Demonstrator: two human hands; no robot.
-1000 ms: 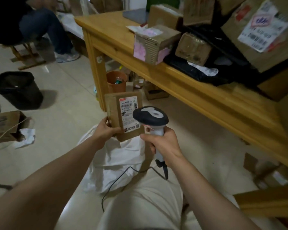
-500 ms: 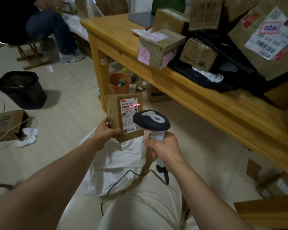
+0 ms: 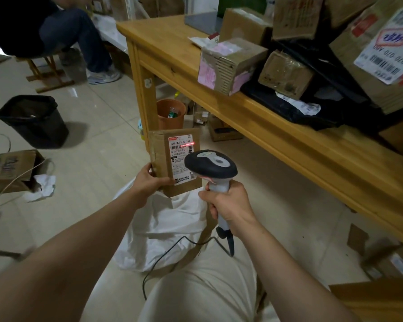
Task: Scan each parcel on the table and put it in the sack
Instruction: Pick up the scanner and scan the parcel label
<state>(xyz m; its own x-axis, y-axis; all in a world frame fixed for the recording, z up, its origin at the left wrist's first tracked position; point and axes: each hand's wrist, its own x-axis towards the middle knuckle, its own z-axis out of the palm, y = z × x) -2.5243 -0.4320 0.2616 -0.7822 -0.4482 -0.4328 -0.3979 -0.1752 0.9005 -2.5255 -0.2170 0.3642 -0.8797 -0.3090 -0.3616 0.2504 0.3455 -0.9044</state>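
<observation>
Left hand (image 3: 147,180) gripped the parcel (image 3: 159,154); right hand (image 3: 228,203) clenched the barcode scanner (image 3: 211,165), whose red beam (image 3: 190,143) newly lit the label (image 3: 182,161), so the sack (image 3: 168,228) below both seemed next

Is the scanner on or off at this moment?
On. A red line glows across the label of the parcel, which the scanner faces.
</observation>
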